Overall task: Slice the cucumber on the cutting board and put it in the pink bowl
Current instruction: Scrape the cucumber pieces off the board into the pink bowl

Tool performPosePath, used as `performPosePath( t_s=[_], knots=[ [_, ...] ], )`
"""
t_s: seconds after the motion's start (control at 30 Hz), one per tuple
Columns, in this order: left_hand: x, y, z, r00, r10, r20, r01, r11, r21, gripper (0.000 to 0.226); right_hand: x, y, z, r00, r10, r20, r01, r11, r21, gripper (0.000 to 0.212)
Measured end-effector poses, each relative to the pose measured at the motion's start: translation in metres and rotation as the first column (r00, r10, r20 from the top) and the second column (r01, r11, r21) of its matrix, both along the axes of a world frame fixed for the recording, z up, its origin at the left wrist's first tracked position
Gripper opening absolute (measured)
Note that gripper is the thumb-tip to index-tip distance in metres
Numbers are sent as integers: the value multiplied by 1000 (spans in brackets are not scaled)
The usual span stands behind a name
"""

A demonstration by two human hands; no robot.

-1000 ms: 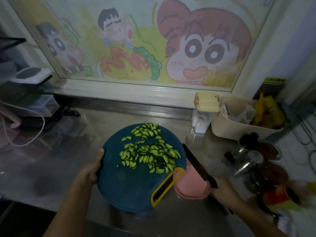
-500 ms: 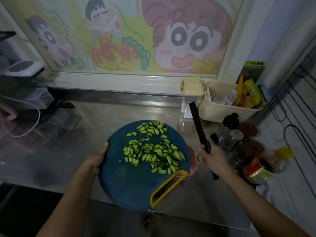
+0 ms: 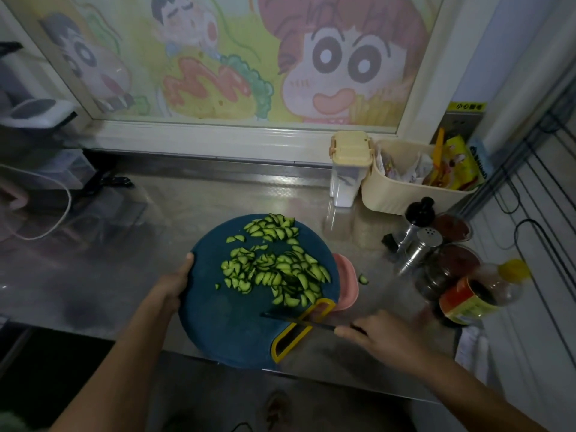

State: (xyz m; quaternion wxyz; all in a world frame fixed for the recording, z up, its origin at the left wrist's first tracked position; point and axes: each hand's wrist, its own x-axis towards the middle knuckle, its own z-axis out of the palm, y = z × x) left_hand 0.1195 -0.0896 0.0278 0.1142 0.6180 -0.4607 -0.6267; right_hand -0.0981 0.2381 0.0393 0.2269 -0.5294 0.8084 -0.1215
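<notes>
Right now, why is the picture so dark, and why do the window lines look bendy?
In the head view, the light comes mostly from the painted window, so the steel counter is dim, with soft reflections; the wide lens bends the window frame and walls at the edges; the right hand with the knife looks a bit smeared, while the cucumber slices stay fairly sharp.

Kitchen: steel counter (image 3: 218, 198), condiment jars (image 3: 448, 266).

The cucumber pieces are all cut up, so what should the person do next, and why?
Probably sweep the cucumber slices with the knife toward the pink bowl. The left hand holds the cutting board over the bowl's edge, the right hand lays the blade just below the pile, and the slices are still on the board.
</notes>
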Motion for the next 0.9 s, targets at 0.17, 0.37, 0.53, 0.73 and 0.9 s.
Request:
performPosePath(
  t_s=[0.17, 0.37, 0.53, 0.73, 0.9],
  knots=[
    [1, -9, -5, 999, -32, -35, 33, 999, 28, 63, 0, 5, -20, 993, -116, -34, 117, 993, 23, 92],
    [14, -35, -35, 994, -64, -86, 67, 997, 31, 96, 1, 19, -27, 962, -270, 47, 266, 961, 81, 83],
    [-2, -14, -22, 991, -107, -80, 111, 993, 48, 55, -5, 27, -26, 954, -295, 54, 290, 953, 91, 48],
    [3, -21, -35, 994, -71, -87, 75, 996, 45, 58, -11, 33, -30, 953, -304, -8, 303, 951, 63, 69],
    [3, -20, -40, 990, -71, -119, 78, 996, 53, 53, -12, 38, -38, 943, -330, 33, 325, 940, 99, 60]
  ],
)
